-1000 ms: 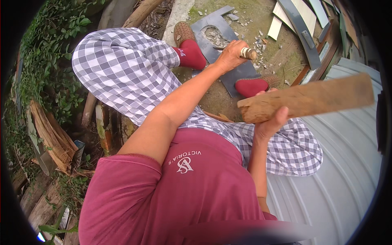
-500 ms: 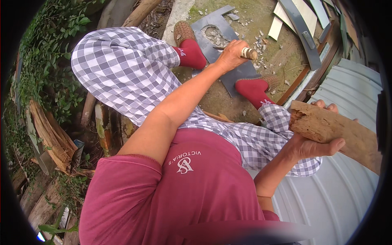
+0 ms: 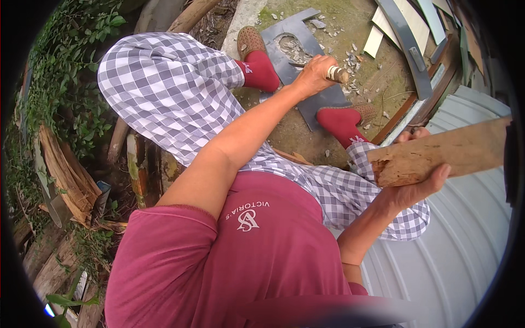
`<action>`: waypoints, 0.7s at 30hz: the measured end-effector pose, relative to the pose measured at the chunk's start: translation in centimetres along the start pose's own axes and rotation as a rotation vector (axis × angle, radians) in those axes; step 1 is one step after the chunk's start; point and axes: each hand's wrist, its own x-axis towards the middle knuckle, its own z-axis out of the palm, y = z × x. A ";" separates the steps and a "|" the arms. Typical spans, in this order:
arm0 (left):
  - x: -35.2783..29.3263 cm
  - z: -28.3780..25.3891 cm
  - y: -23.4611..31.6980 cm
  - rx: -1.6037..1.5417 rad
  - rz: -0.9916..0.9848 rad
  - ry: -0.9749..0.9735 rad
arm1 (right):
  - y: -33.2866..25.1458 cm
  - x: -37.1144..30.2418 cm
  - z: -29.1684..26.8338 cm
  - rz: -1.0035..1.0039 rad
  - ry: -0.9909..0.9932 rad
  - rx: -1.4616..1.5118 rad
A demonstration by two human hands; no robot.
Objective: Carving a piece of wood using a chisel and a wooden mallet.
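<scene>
My left foot (image 3: 260, 72) is resting beside the grey sheet (image 3: 324, 105), which is lying between it and my right foot (image 3: 334, 120), probably for steadiness; loose chips (image 3: 292, 48) are lying in its ragged hole; my left hand (image 3: 313, 75) is clamping its fingers round the tool's wooden handle (image 3: 340, 75), seemingly angling the blade (image 3: 296, 65) toward the sheet; my right hand (image 3: 413, 195) is gripping the rough plank (image 3: 454, 148), thumb and fingertips at opposite edges, probably because its breadth is preventing full closure.

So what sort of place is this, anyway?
Likely an outdoor yard used as a makeshift work spot: leafy plants, a log and ribbed metal sheeting are all in view.
</scene>
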 end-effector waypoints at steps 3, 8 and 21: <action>0.0 -0.1 -0.4 0.004 -0.001 0.018 | -1.7 -0.1 0.3 -0.118 -0.029 0.015; 0.1 0.3 -0.9 0.013 0.013 -0.005 | 9.7 -4.8 -0.7 0.230 -0.004 -0.588; -1.2 -2.1 1.6 -0.019 0.004 -0.218 | 11.7 -3.1 -4.3 0.560 0.034 -0.121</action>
